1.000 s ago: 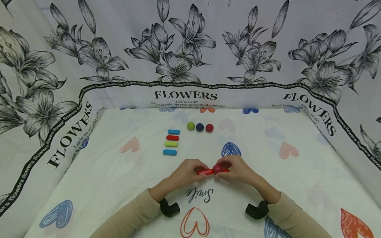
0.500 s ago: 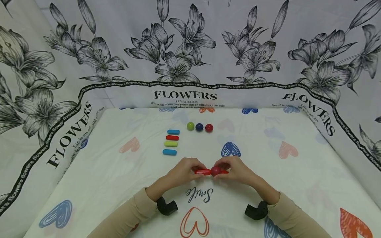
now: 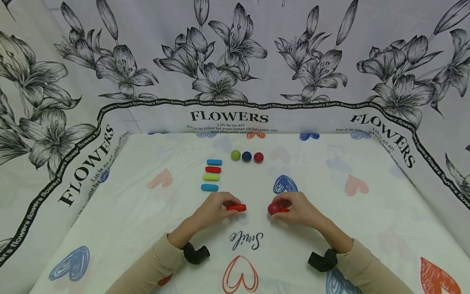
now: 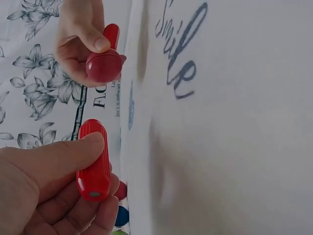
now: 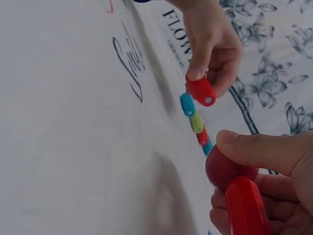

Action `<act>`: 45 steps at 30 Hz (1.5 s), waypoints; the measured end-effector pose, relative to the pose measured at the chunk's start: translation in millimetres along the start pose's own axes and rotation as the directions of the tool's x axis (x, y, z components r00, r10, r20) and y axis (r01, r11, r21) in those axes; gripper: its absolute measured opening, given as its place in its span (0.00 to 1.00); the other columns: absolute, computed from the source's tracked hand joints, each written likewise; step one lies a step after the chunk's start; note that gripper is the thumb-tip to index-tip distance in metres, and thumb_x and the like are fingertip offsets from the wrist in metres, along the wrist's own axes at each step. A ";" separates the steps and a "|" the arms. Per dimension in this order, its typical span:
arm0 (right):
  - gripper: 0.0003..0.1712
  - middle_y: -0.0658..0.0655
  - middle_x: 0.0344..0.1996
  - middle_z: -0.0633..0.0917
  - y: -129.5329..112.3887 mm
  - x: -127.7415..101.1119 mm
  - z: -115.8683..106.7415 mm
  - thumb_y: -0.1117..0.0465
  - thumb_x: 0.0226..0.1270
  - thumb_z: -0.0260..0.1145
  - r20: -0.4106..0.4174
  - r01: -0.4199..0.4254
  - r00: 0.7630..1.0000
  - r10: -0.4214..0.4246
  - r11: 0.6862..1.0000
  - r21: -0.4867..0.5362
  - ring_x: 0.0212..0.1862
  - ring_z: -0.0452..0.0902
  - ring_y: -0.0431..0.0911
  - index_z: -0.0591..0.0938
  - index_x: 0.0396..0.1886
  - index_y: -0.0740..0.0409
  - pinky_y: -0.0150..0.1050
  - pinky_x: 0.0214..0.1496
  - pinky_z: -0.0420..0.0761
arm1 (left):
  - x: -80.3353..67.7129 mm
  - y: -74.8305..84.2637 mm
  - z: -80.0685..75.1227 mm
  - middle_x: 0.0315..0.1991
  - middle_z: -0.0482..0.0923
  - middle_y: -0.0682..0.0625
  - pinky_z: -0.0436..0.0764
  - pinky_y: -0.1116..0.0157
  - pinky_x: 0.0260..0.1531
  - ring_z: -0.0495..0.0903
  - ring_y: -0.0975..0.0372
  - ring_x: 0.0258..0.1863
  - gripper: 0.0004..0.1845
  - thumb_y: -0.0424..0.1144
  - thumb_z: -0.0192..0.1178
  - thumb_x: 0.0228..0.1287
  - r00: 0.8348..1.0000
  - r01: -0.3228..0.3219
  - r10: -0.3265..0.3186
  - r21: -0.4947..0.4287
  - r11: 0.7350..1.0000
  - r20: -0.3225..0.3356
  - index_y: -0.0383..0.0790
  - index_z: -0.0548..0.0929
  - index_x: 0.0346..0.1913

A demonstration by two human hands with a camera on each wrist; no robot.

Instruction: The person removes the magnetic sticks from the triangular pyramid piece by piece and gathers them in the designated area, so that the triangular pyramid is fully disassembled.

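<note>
The left hand [image 3: 212, 210] pinches a red rod [image 3: 236, 208] between thumb and curled fingers; in the left wrist view the thumb lies along the rod's side and its flat end with a grey disc faces the camera. The right hand [image 3: 298, 210] grips a second red rod [image 3: 284, 210] with a dark red ball [image 3: 273, 209] stuck to its inner end, the thumb pressing on the ball's top. The two pieces are apart, both just beyond the word "Smile" [image 3: 246, 241] printed on the tablecloth [image 3: 128, 228]. Farther beyond "Smile", four rods [image 3: 211, 174] lie stacked in a column, blue, red, green, blue, and three balls [image 3: 247, 156], green, navy and red, sit in a row.
</note>
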State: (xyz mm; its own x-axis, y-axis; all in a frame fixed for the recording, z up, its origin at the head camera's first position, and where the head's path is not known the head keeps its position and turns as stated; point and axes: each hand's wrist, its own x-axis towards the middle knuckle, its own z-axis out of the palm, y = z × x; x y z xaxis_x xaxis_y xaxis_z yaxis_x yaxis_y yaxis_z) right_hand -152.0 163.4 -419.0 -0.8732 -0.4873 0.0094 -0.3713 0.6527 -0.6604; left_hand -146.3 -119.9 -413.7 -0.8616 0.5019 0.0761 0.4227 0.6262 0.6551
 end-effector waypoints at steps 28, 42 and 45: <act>0.20 0.55 0.36 0.86 -2.4 0.4 10.5 0.59 0.48 0.78 0.024 0.016 1.000 -0.018 0.998 0.053 0.38 0.76 0.40 0.84 0.41 0.60 0.25 0.39 0.80 | -10.9 -29.6 -22.4 0.39 0.87 0.50 0.83 0.68 0.42 0.80 0.63 0.38 0.12 0.34 0.70 0.54 0.995 0.069 -0.064 0.065 0.995 -0.082 0.41 0.86 0.43; 0.20 0.55 0.37 0.86 -3.7 0.8 10.1 0.59 0.49 0.77 0.028 0.026 0.999 -0.028 0.997 0.071 0.38 0.77 0.40 0.84 0.42 0.60 0.25 0.40 0.80 | -14.6 -44.5 -27.3 0.41 0.87 0.47 0.85 0.60 0.43 0.81 0.60 0.38 0.12 0.33 0.71 0.52 0.984 0.105 -0.089 0.096 0.990 -0.156 0.39 0.87 0.42; 0.20 0.55 0.37 0.86 -4.5 0.6 10.0 0.58 0.49 0.77 0.033 0.031 0.999 -0.034 0.997 0.073 0.38 0.77 0.39 0.84 0.42 0.60 0.25 0.40 0.80 | -14.8 -47.3 -28.1 0.43 0.87 0.46 0.84 0.59 0.44 0.81 0.59 0.40 0.13 0.33 0.71 0.52 0.979 0.144 -0.126 0.106 0.984 -0.163 0.39 0.87 0.43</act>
State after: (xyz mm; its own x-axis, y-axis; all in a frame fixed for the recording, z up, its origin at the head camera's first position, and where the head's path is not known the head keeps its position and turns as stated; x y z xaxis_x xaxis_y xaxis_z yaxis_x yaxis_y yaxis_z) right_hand -147.7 154.3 -423.6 -0.8493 -0.5279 0.0065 -0.3743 0.5933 -0.7127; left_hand -161.4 -173.7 -424.7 -0.9420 0.3154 0.1144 0.3216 0.7516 0.5759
